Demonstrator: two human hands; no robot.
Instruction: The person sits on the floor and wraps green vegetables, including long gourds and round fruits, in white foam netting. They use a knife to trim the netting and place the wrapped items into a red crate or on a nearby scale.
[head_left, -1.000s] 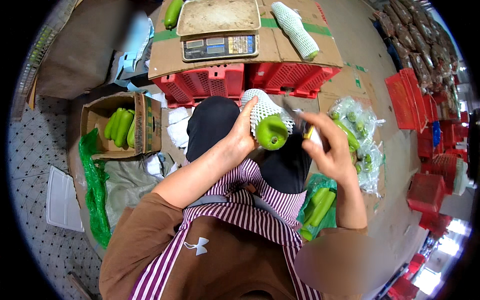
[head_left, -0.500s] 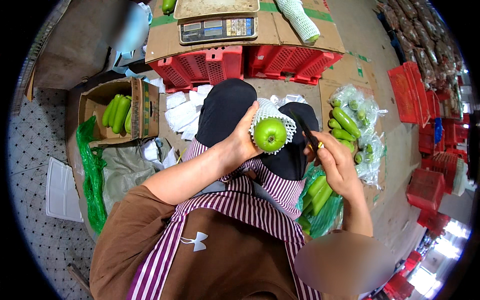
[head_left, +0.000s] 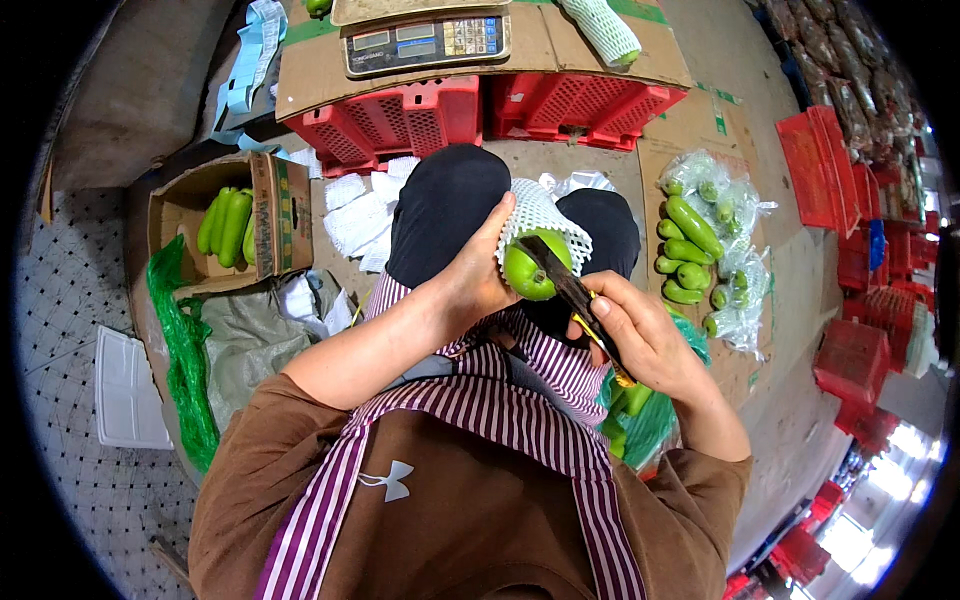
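Note:
In front of my lap, my left hand (head_left: 474,275) is wrapped round a green gourd (head_left: 520,275) in a white foam net sleeve (head_left: 535,208). The gourd's round end pokes out of the net and faces me. From the right, my right hand (head_left: 640,330) grips the black and yellow handle of a dark-bladed knife (head_left: 556,272). Its blade lies slantwise across the bare end of the gourd. I cannot tell whether it cuts into the skin.
A scale (head_left: 425,42) and a netted gourd (head_left: 602,32) lie on cardboard over red crates (head_left: 390,122). At left, a carton (head_left: 285,215) holds green gourds. More gourds (head_left: 692,228), some in clear plastic, lie at right; a green bag (head_left: 690,345) sits beside my leg.
My right hand has moved left, bringing the knife from beside the gourd onto its exposed end. My left hand keeps its hold, with the gourd slightly tilted.

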